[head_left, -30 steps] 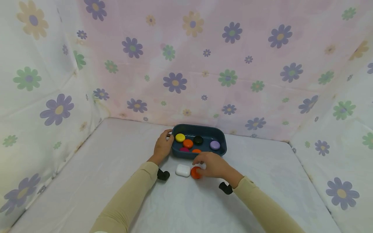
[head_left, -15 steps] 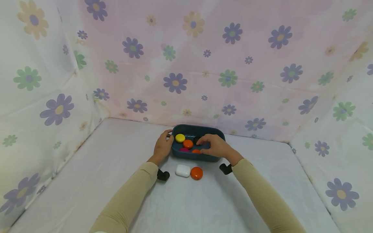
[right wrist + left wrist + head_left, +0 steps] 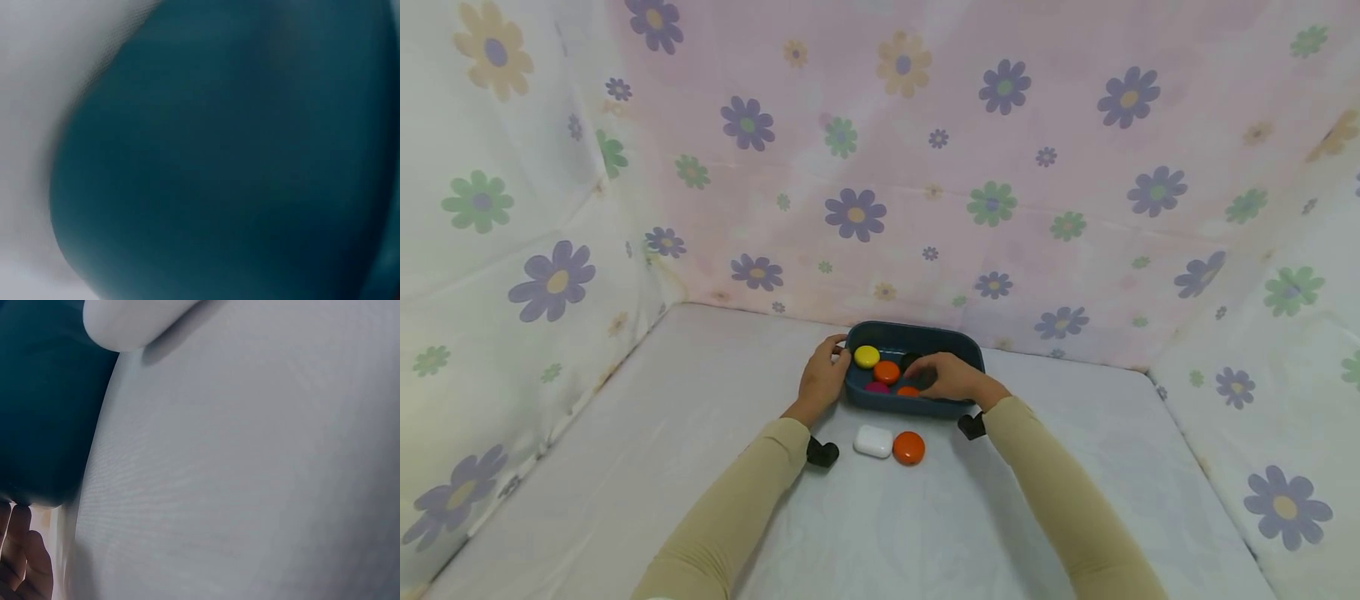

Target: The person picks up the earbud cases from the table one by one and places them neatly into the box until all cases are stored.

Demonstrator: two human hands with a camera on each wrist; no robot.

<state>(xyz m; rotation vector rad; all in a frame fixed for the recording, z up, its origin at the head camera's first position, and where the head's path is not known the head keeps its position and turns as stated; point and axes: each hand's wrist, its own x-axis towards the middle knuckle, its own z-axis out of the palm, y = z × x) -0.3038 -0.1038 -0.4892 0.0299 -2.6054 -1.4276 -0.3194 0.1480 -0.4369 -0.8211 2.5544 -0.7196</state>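
Observation:
A dark blue tray (image 3: 917, 407) stands near the back of the table, holding glossy rounded pieces. Among them are a yellow one (image 3: 867, 357), an orange one (image 3: 887, 372), a magenta one (image 3: 877, 387), another orange one (image 3: 908, 392) and a black one (image 3: 910, 361). My left hand (image 3: 822, 379) holds the tray's left end; its fingertips (image 3: 20, 515) touch the tray wall in the left wrist view. My right hand (image 3: 952, 379) reaches into the tray with bent fingers, beside the black piece. Something dark shows between thumb and fingers, but whether it is gripped is unclear.
In front of the tray, a white rounded rectangular piece (image 3: 873, 442) and an orange disc (image 3: 909, 448) lie side by side on the white tablecloth (image 3: 865, 533). A flowered curtain (image 3: 917, 250) rises close behind the tray.
My right hand has left the orange disc on the table and moved up into the tray, covering the lavender piece there. The left hand stays at the tray's left end.

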